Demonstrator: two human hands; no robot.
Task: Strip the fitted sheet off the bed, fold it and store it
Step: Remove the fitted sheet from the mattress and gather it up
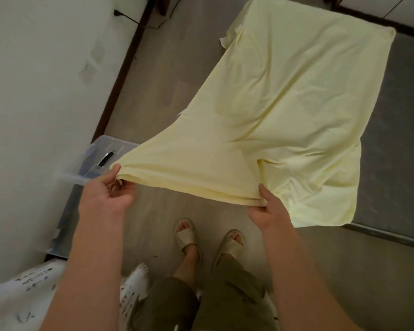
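Both hands are reached forward on extended arms, level with each other and well apart. The left hand [108, 192] is closed on a bunched corner of the fitted sheet [285, 103], with its fingers curled round the gathered hem. The right hand [270, 206] is clamped on the same edge, thumb uppermost. The hem is stretched taut between them, above beige slippers [187, 235] on a pale wood-grain floor [167, 68]. The soft, creased, pale yellow cloth is spread away from the hands over the grey mattress [397, 115], one side overhanging the floor. A clear plastic storage box [98, 151] is seen beside the white wall [34, 91], beyond the left hand.
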